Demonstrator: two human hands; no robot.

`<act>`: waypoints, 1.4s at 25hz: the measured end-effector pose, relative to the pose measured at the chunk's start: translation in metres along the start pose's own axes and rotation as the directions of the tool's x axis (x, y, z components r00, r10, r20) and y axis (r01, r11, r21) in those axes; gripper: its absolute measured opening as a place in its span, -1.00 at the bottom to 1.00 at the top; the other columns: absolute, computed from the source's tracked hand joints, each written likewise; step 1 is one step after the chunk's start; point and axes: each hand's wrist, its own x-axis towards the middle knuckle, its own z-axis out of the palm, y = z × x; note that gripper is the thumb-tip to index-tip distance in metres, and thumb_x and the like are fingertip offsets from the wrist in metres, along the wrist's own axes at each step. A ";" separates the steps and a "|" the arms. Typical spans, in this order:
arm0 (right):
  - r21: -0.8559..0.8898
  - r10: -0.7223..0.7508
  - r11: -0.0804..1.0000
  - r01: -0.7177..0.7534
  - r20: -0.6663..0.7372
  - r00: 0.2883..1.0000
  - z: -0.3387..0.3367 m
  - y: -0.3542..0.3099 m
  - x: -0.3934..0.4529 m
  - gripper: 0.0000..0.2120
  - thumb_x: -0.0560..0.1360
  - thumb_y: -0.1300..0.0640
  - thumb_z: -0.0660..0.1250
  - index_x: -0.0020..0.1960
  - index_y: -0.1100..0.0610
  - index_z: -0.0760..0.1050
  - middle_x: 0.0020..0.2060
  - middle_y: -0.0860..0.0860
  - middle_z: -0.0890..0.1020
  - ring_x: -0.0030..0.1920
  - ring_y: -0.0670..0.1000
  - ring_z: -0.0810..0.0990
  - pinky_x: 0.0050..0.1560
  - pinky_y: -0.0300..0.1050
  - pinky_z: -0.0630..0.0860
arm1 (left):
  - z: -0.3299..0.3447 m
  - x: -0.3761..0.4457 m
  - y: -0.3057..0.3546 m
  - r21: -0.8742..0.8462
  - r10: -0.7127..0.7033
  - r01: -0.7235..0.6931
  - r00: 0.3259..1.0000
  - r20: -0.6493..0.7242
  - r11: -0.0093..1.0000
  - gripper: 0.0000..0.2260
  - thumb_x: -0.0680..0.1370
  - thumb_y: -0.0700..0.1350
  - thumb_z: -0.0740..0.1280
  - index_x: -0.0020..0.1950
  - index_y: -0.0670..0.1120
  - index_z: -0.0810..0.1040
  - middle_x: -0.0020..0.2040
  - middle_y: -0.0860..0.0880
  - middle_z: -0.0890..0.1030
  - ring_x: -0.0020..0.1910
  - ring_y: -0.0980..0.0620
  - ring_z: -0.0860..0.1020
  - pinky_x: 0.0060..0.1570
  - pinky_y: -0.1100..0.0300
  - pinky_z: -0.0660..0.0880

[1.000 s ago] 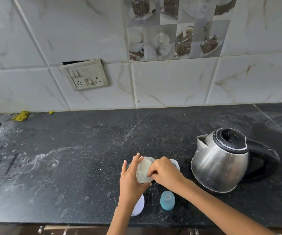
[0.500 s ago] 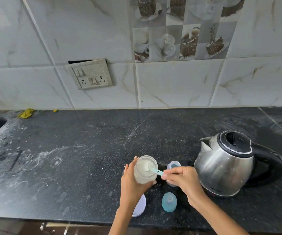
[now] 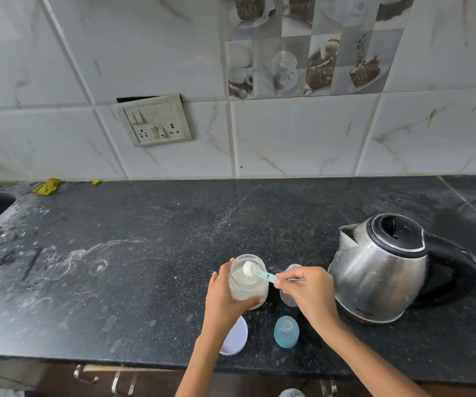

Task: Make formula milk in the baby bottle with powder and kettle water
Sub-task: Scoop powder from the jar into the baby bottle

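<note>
Now the left hand [image 3: 225, 293] is wrapped around the open powder jar [image 3: 249, 282], which stands on the worktop [image 3: 145, 253] just left of the baby bottle [image 3: 288, 299]. The right hand [image 3: 308, 293] pinches the handle of the scoop [image 3: 259, 274], its heaped bowl raised to the jar mouth.

Risks, as judged: the heap is loose, so a tilt or jolt during the short carry would shed powder onto the worktop. The bottle is mostly hidden behind the right hand; its mouth looks narrow, so a misaligned tip would spill. Kettle [image 3: 380, 270] sits close on the right; the wrist could brush it.

Versus half a second ago: scoop bowl was down inside the jar; it is now lifted, loaded. Left-hand grip unchanged. Blue bottle cap [image 3: 286, 331] and white lid [image 3: 235, 339] unmoved.
</note>
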 end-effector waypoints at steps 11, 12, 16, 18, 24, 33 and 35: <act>-0.105 -0.301 0.950 0.294 -0.063 0.952 0.006 0.013 0.001 -0.87 0.34 0.39 0.52 -0.19 0.19 0.71 -0.26 -0.03 0.71 -0.23 -0.15 0.67 -0.26 -0.36 0.61 | -0.001 -0.001 0.002 0.046 -0.021 0.021 1.000 0.007 0.999 -0.14 0.14 0.14 0.60 0.36 0.02 0.33 0.32 0.10 0.46 0.31 -0.02 0.37 0.27 -0.06 0.40; -0.113 -0.323 0.943 0.314 -0.062 0.945 0.007 0.015 0.002 -0.86 0.34 0.39 0.52 -0.19 0.20 0.71 -0.26 -0.03 0.71 -0.20 -0.16 0.66 -0.26 -0.40 0.59 | -0.002 -0.001 0.002 0.047 -0.022 0.022 1.000 0.005 0.999 -0.13 0.13 0.15 0.59 0.36 0.03 0.32 0.32 0.10 0.46 0.31 -0.01 0.37 0.27 -0.06 0.40; -0.150 -0.376 0.919 0.364 -0.060 0.925 0.006 0.020 0.004 -0.86 0.34 0.41 0.51 -0.18 0.20 0.71 -0.26 -0.03 0.71 -0.23 -0.15 0.66 -0.26 -0.41 0.58 | -0.002 -0.001 0.002 0.046 -0.027 0.026 1.000 0.007 0.999 -0.12 0.13 0.15 0.59 0.37 0.02 0.31 0.32 0.10 0.46 0.31 -0.01 0.36 0.27 -0.05 0.40; -0.171 -0.406 0.904 0.393 -0.052 0.912 0.005 0.022 0.005 -0.86 0.35 0.40 0.51 -0.18 0.20 0.71 -0.25 -0.04 0.71 -0.29 -0.16 0.65 -0.27 -0.33 0.60 | -0.001 -0.001 0.003 0.040 -0.036 0.035 0.999 0.014 0.999 -0.10 0.14 0.15 0.60 0.39 0.02 0.30 0.33 0.10 0.45 0.33 -0.02 0.35 0.29 -0.06 0.39; -0.087 -0.250 0.966 0.245 -0.052 0.967 0.002 0.015 0.007 -0.86 0.33 0.36 0.52 -0.22 0.15 0.72 -0.29 -0.07 0.72 -0.32 -0.17 0.67 -0.26 -0.29 0.61 | -0.001 -0.002 0.005 0.035 -0.021 0.020 1.000 0.008 0.999 -0.10 0.15 0.11 0.60 0.40 0.01 0.28 0.37 0.07 0.42 0.37 -0.03 0.35 0.33 -0.09 0.34; 0.525 0.349 0.783 -0.335 0.074 0.934 -0.041 0.000 -0.010 -0.92 0.39 0.38 0.47 -0.11 0.29 0.68 -0.23 0.15 0.74 -0.13 0.05 0.74 -0.11 -0.23 0.64 | 0.017 -0.042 0.049 -0.175 0.192 -0.242 0.946 -0.261 0.955 -0.48 0.52 -0.04 0.35 0.43 0.07 0.24 0.50 0.15 0.25 0.46 0.22 0.22 0.40 0.26 0.23; 0.569 0.368 0.764 -0.304 0.002 0.930 -0.058 0.000 -0.019 -0.92 0.40 0.39 0.46 -0.11 0.31 0.67 -0.23 0.17 0.74 -0.15 0.05 0.74 -0.15 -0.26 0.64 | 0.030 -0.048 0.064 -0.211 0.236 -0.289 0.941 -0.243 0.934 -0.54 0.58 -0.16 0.27 0.45 -0.03 0.24 0.51 0.13 0.24 0.47 0.23 0.22 0.38 0.37 0.21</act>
